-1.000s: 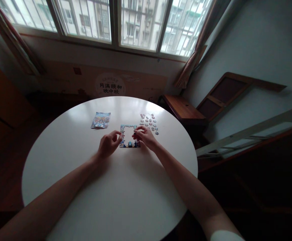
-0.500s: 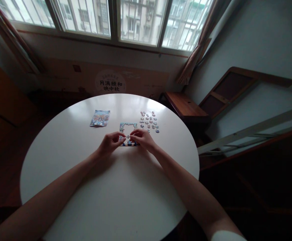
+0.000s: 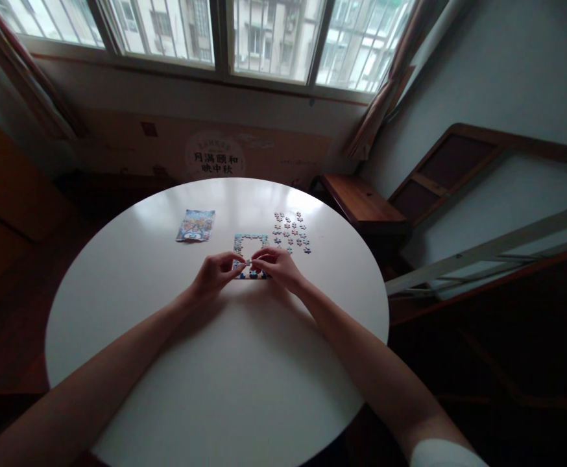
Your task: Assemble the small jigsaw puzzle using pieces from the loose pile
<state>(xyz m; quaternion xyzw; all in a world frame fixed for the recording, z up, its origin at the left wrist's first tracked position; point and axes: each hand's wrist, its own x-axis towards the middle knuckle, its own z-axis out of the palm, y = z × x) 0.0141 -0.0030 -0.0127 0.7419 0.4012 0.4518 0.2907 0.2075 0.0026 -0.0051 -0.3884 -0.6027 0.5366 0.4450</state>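
We note one jigsaw piece (image 3: 248,263) over the jigsaw border (image 3: 238,244), pinched by the fingertips of both our left hand (image 3: 212,272) and right hand (image 3: 282,268). The border encloses a patch of white table (image 3: 225,363). We see loose jigsaw pieces (image 3: 287,233) spread to its right, and a printed sheet (image 3: 196,225) to its left.

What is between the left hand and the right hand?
A small puzzle piece, seen in the head view; left hand and right hand both seem to touch it.
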